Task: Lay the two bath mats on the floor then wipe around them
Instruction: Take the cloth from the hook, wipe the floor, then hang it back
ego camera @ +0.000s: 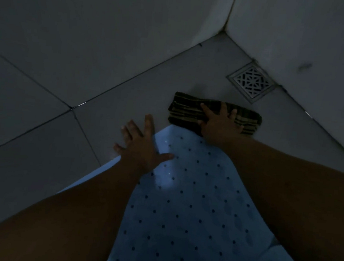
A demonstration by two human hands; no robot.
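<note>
Dim tiled floor [128, 98], corner of the room where two walls meet, with a metal drain grate [251, 81] set in the floor close to the right-hand wall. We see one blue bath mat [182, 203] lying flat, its far rounded end toward that corner; a pale sliver at the bottom right may be the second mat, we cannot tell. Our left hand [140, 146] is spread flat, fingers straight, palm partly on the mat's left edge and fingertips on the bare floor. Our right hand [219, 123] presses a folded dark checked cloth [189, 111] onto the floor just past the mat's far end, fingers splayed on top, not clenched round it. Risks as we judge them: the cloth touches the mat's end, so a stroke back toward us could ride over it or curl the edge; weight on the left hand could skid the mat if the tile is wet; a push toward the corner could snag the cloth on the grate. Low light may hide missed patches.
</note>
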